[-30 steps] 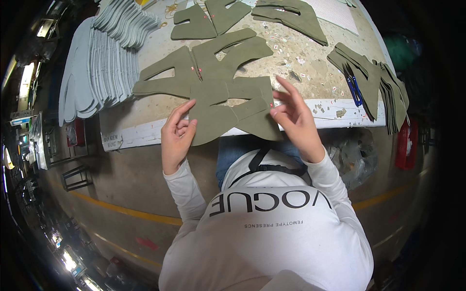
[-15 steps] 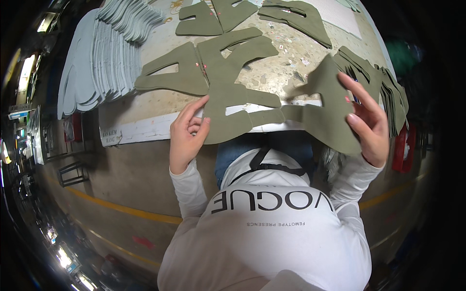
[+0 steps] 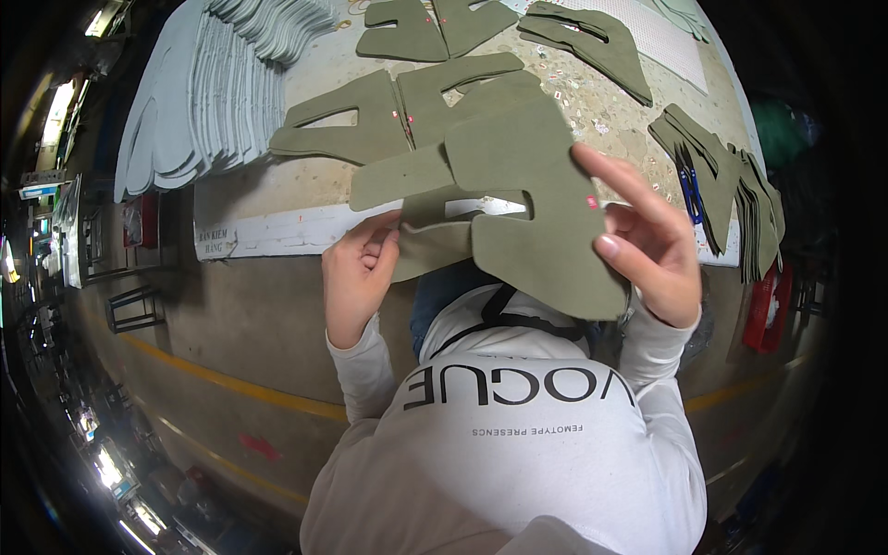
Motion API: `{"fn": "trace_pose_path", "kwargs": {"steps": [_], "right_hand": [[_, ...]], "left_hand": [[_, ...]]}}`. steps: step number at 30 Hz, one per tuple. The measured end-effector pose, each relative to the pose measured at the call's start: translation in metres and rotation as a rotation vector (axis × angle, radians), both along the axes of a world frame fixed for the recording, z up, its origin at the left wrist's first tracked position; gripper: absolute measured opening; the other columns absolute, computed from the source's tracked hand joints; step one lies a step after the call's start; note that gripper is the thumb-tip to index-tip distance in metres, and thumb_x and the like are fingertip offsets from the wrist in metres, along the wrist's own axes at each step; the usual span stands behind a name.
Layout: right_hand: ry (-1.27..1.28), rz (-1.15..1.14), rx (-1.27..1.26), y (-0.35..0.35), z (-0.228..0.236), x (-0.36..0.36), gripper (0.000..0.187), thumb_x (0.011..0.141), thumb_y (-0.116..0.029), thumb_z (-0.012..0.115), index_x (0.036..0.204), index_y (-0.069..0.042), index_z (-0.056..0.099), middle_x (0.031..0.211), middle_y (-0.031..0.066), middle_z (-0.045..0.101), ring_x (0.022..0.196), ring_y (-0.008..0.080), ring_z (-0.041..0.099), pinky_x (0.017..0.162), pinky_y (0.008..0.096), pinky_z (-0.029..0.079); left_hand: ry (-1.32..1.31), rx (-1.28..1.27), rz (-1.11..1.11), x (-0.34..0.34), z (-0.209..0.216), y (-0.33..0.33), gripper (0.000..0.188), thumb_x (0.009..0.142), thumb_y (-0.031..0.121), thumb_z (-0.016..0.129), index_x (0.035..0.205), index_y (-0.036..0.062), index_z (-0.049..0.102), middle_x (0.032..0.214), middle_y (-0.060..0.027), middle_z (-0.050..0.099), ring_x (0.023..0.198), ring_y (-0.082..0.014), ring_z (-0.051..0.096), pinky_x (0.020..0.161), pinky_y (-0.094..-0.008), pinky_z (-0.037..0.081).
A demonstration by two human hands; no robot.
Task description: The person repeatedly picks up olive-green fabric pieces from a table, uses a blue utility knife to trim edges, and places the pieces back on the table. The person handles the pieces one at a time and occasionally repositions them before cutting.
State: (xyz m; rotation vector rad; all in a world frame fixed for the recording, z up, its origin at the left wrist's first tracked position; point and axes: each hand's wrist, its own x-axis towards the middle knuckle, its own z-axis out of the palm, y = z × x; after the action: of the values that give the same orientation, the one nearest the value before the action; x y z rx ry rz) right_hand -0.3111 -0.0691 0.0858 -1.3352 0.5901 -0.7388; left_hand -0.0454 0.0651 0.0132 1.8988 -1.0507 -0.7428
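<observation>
Over the table's near edge, I hold an olive-green fabric panel (image 3: 550,157) with long straps and a small red sticker at its right. It is bent over, so its right half lies across to the left, above the left part. My left hand (image 3: 356,287) pinches the panel's left edge, thumb against bent fingers. My right hand (image 3: 652,245) grips the right edge beside the sticker, with the thumb and fingers on either side. Just beyond lies a similar olive panel pair (image 3: 347,116) with red stickers, partly covered by the held one.
Pale grey-blue pieces (image 3: 231,111) are piled high at the table's left. More olive pieces lie at the back (image 3: 402,35), back right (image 3: 592,46) and right edge (image 3: 708,166). Blue-handled snips (image 3: 689,190) rest on the right-hand pieces. Below right is a red crate (image 3: 766,310).
My right hand has moved left, carrying the panel's right half over toward the left part. My left hand stays nearly in place, pinching the left edge.
</observation>
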Motion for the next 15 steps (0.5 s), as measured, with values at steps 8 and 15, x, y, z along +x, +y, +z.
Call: {"fn": "trace_pose_path", "kwargs": {"steps": [8, 15], "right_hand": [[0.352, -0.005, 0.026, -0.013, -0.077, -0.02, 0.053, 0.088, 0.006, 0.054, 0.141, 0.001, 0.048, 0.139, 0.009, 0.048, 0.118, 0.0127, 0.048, 0.099, 0.0261, 0.038], [0.312, -0.052, -0.09, -0.01, -0.079, -0.018, 0.05, 0.086, 0.006, 0.054, 0.136, 0.002, 0.052, 0.139, 0.0101, 0.049, 0.125, 0.0156, 0.047, 0.104, 0.0278, 0.035]], "left_hand": [[0.151, -0.128, -0.041, 0.005, -0.004, -0.013, 0.034, 0.088, -0.004, 0.058, 0.122, 0.0005, 0.063, 0.092, -0.0087, 0.068, 0.069, -0.0059, 0.06, 0.062, -0.0191, 0.05], [0.139, -0.097, -0.172, -0.003, 0.0, -0.026, 0.039, 0.087, -0.007, 0.059, 0.125, 0.0021, 0.062, 0.119, -0.0104, 0.06, 0.081, -0.0075, 0.064, 0.063, -0.0193, 0.052]]}}
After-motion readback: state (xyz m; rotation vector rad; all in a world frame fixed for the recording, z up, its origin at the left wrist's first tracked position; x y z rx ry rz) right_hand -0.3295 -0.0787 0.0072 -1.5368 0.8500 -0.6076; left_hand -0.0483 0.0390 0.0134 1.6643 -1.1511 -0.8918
